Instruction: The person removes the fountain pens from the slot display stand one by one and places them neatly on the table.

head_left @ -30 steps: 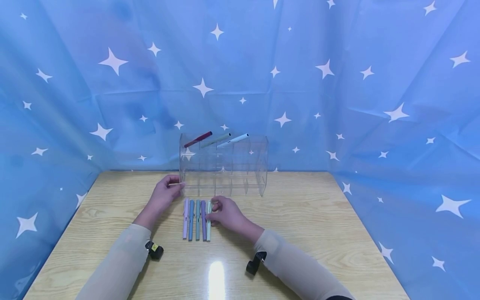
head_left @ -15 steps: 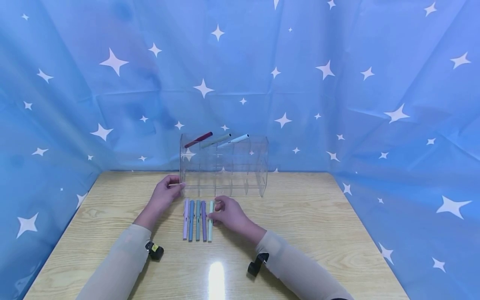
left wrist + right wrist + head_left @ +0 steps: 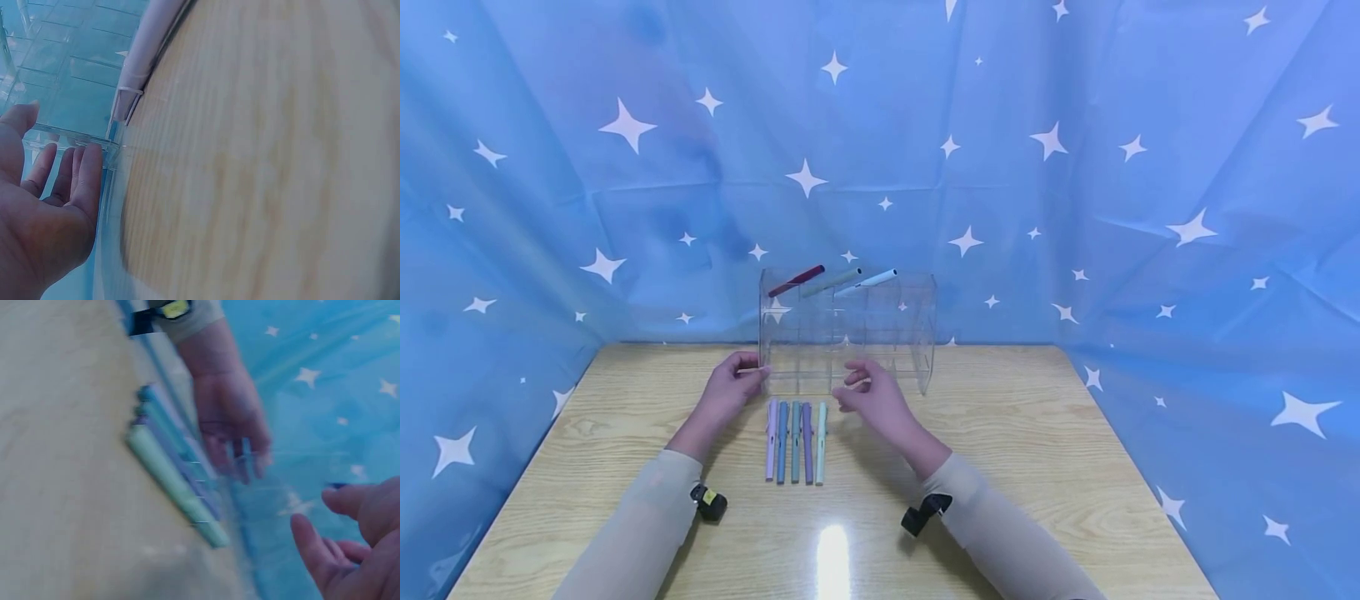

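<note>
A clear acrylic rack point(image 3: 847, 382) with tiered compartments stands at the back of the table. My left hand point(image 3: 734, 384) grips its left side wall, with thumb and fingers on either side of the edge in the left wrist view. Before the rack several capped pens lie side by side: lilac point(image 3: 771, 442), blue point(image 3: 782, 446), teal point(image 3: 795, 446), purple point(image 3: 807, 446) and mint green point(image 3: 821, 446). The mint pen lies slightly apart at the row's right end. My right hand point(image 3: 881, 406) hovers before the rack, fingers loosely bent, holding nothing.
On the rack's top tier lean a dark red pen point(image 3: 796, 281), a grey-green pen point(image 3: 832, 282) and a pale blue pen point(image 3: 868, 282). A blue star-patterned curtain point(image 3: 880, 167) hangs behind the wooden table point(image 3: 1022, 450).
My right hand first shifts the mint pen slightly right, then lets it go and moves up and right toward the rack. My left hand stays at the rack's side.
</note>
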### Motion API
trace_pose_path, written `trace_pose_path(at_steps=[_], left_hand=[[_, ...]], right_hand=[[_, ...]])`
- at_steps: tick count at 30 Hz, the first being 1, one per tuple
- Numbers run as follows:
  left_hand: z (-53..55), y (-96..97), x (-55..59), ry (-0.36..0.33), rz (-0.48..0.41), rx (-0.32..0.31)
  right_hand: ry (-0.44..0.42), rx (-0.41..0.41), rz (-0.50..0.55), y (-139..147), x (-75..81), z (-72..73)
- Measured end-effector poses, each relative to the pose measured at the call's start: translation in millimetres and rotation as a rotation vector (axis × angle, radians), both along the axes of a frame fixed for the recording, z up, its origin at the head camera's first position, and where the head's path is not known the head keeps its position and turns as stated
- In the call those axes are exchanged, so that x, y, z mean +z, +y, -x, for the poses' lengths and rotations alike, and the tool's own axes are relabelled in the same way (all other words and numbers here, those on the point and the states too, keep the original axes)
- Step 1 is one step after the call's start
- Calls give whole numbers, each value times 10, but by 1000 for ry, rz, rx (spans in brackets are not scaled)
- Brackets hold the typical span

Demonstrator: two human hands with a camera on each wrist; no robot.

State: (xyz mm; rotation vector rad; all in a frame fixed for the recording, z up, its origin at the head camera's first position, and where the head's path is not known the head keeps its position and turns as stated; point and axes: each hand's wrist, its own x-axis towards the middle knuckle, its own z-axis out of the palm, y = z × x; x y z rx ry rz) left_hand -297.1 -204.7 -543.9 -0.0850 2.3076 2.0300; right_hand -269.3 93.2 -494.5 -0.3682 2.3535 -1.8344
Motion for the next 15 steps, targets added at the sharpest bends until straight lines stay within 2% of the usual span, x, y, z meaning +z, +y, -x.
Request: trace_pose_path(at_steps=[10,15], left_hand=[[-31,7,36,1,16,4],[-26,-4,31,-4,21,2]], right_hand=[[181,-224,93,182,490,322],[231,-300,184,229,619,518]])
